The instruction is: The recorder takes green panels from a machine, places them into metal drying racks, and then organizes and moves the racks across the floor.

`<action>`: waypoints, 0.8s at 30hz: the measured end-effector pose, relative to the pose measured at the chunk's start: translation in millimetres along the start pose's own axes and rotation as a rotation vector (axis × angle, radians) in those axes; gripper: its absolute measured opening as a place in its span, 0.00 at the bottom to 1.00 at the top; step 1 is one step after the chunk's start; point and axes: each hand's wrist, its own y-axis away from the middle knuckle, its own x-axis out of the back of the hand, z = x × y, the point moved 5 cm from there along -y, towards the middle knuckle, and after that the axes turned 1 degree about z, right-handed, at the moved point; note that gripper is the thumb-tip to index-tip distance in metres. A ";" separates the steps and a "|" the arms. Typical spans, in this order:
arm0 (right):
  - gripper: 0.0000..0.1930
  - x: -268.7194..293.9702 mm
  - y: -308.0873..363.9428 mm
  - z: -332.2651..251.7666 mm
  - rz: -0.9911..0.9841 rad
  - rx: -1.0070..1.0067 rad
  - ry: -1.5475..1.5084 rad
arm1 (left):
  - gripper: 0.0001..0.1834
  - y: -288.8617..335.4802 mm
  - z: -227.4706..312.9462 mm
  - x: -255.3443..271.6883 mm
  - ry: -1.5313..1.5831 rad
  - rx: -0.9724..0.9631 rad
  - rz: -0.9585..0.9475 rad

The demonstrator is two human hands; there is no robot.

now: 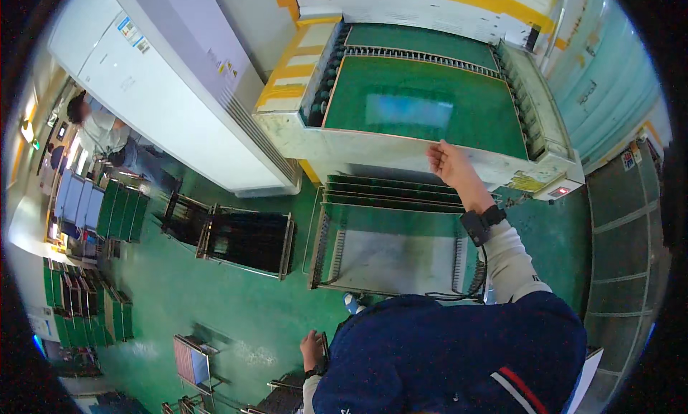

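Note:
A large green panel (423, 102) with a copper-coloured edge lies flat on a roller conveyor (326, 102), reflecting a bright patch. At its front edge is my right hand (450, 169), fingers bent and gathered, one fingertip at the edge. Whether it grips the panel cannot be made out. A second green panel (419, 38) lies farther back on the rollers. Below the conveyor stands a slotted rack (319, 253) with several green panels (394, 192) upright at its far end. Low at my left side, my left hand (311, 351) is curled beside a thin dark edge, its grip partly hidden.
A tall white cabinet unit (172, 92) stands left of the conveyor. Racks of dark panels (247, 238) and green panels (122, 210) stand on the green floor (168, 285). Another person (107, 135) is at the far left. A grey mesh rack (623, 249) stands at right.

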 end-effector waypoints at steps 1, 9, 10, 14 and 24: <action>0.17 -4.1 0.9 0.6 -0.005 -0.006 0.001 | 0.15 -5.2 -5.2 7.3 0.004 0.001 0.007; 0.16 4.5 20.0 24.2 0.043 0.000 0.326 | 0.17 -32.8 -25.5 26.6 -0.428 -0.301 -0.009; 0.16 5.1 23.5 31.5 0.095 -0.008 0.464 | 0.18 -35.5 -26.6 29.4 -0.378 -0.287 -0.009; 0.15 3.6 41.9 71.6 -0.010 0.112 0.984 | 0.17 -25.9 -24.8 23.6 -0.194 -0.204 -0.081; 0.14 6.6 69.3 105.6 -0.075 0.621 1.624 | 0.15 29.6 25.9 -13.9 0.245 0.051 0.036</action>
